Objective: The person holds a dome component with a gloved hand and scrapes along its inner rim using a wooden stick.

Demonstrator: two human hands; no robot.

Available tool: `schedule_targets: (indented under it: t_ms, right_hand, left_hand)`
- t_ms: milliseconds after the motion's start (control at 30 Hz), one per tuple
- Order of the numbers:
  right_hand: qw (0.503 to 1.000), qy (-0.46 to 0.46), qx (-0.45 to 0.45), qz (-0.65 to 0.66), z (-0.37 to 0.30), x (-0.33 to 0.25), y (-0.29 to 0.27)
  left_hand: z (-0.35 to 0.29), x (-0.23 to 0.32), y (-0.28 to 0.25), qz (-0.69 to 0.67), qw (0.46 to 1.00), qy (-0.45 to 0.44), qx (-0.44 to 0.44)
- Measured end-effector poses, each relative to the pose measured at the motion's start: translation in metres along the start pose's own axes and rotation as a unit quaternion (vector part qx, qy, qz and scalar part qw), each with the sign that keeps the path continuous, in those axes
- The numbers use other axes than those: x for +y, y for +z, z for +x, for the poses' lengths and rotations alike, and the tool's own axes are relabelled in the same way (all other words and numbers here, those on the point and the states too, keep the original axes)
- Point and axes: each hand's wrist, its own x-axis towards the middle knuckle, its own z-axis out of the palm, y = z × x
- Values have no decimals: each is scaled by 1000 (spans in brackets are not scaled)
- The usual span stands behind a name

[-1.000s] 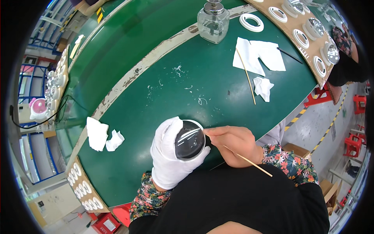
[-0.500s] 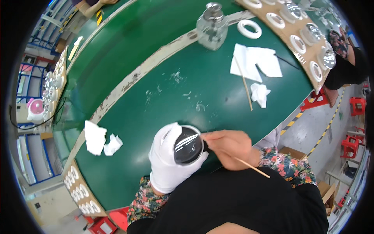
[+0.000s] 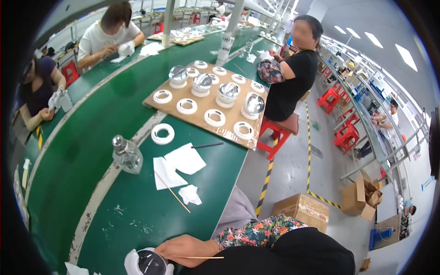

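Note:
My left hand (image 3: 131,263), in a white glove, holds a round clear lens with a dark centre (image 3: 152,264) at the bottom of the view; the glove is partly cut off by the lower edge. My bare right hand (image 3: 190,246) pinches a thin wooden stick (image 3: 204,257), its fingertips close against the lens rim. The stick's far end is hidden by the fingers. Ahead on the green table lie white cloth sheets (image 3: 185,158), a crumpled white wipe (image 3: 189,195), a second wooden stick (image 3: 170,189) and a thin black tool (image 3: 208,145).
A glass bottle with a metal top (image 3: 127,156) stands near the worn table strip. Beside it lies a white ring (image 3: 162,133). Beyond is a brown board (image 3: 172,107) with several white rings and clear domes. Co-workers sit across and farther along; a carton (image 3: 302,211) stands at right.
The view has swung up and to the right, so my hands now show lower down. Left hand still holds the lens, right hand the stick, which now lies more level.

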Motion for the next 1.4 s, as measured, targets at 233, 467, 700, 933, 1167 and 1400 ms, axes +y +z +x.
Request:
schedule_targets:
  t_ms: [233, 467, 700, 933, 1167, 1400]
  right_hand:
    - [999, 33, -4, 19, 7, 9, 6]
    - [999, 19, 9, 24, 6, 7, 4]
    - [996, 65, 11, 60, -3, 20, 8]
    - [997, 55, -8, 60, 4, 11, 5]
    - [997, 54, -41, 21, -10, 26, 5]
    - [997, 66, -25, 16, -16, 22, 3]
  left_hand:
    - [-6, -13, -2, 3, 1000, 0, 5]
    - [-12, -32, 8, -86, 996, 2, -7]
    - [-14, -60, 19, -51, 996, 41, -61]
    - [-17, -47, 15, -101, 993, -33, -45]
    - [-7, -14, -1, -36, 999, 19, 17]
    - [-15, -14, 7, -66, 997, 31, 40]
